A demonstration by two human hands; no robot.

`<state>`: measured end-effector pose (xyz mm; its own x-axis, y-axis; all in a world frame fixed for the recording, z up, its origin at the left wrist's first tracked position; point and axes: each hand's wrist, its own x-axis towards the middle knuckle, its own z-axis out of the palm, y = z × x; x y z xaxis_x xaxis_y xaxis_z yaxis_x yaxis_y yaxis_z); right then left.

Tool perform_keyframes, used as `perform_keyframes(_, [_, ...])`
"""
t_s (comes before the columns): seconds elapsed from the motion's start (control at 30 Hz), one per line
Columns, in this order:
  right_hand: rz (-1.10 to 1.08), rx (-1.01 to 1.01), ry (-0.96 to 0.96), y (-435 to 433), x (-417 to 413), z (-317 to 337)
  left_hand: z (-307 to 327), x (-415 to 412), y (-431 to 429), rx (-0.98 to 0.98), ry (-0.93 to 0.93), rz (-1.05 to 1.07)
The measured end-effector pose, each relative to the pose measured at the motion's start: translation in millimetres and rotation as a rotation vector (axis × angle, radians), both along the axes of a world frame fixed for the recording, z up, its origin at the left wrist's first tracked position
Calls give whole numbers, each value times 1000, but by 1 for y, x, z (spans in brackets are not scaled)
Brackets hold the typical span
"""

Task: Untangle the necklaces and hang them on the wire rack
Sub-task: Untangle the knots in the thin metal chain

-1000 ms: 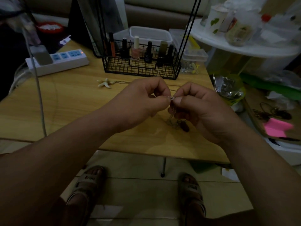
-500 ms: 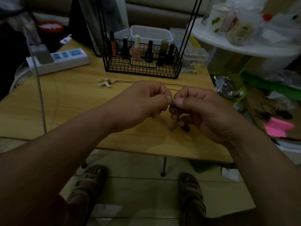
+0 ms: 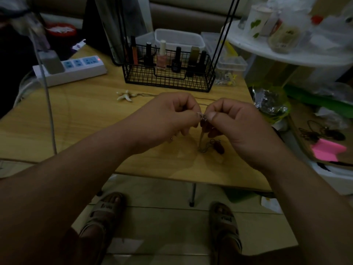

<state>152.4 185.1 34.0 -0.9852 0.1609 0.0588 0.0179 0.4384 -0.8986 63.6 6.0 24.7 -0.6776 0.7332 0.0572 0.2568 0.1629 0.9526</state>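
My left hand [image 3: 168,115] and my right hand [image 3: 235,123] meet above the wooden table [image 3: 80,115], both pinching a thin silver necklace chain [image 3: 202,117] between thumb and forefinger. The chain hangs down to the table, where its dark reddish pendant [image 3: 218,147] lies. A second necklace with a white starfish pendant [image 3: 125,95] lies flat further back, its chain running right behind my hands. The black wire rack [image 3: 168,73] stands at the table's back, its two thin uprights rising out of view.
Nail polish bottles [image 3: 162,56] fill the rack's basket. A white power strip [image 3: 72,68] with a cable sits at the back left. Clear plastic boxes [image 3: 229,64] stand behind the rack. A cluttered white shelf [image 3: 286,54] and a pink note [image 3: 328,152] are on the right.
Both hands stay pinched on the chain. The pinch point sank slightly, and the hanging chain and pendant shifted a little on the table.
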Motion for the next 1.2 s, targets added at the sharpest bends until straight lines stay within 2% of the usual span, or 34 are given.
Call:
perform_keyframes(0.27, [-59, -57, -18, -7, -3, 0, 0, 2, 1, 34, -90, 31])
perform_keyframes(0.63, [-18, -58, -107, -13, -2, 1, -3, -2, 3, 112, -29, 133])
perform_keyframes(0.8, [-20, -150, -129, -13, -2, 1, -2, -2, 2, 95, -43, 138])
perform_keyframes(1.0, [-52, -45, -157, -15, -1, -1, -3, 1, 1, -74, 193, 146])
perform_keyframes(1.07, [-56, -23, -170, -15, -1, -1, -3, 3, 1, -66, 195, 149])
perform_keyframes(1.2, [-21, -102, -160, -14, 0, -2, 0, 2, 0, -17, 138, 122])
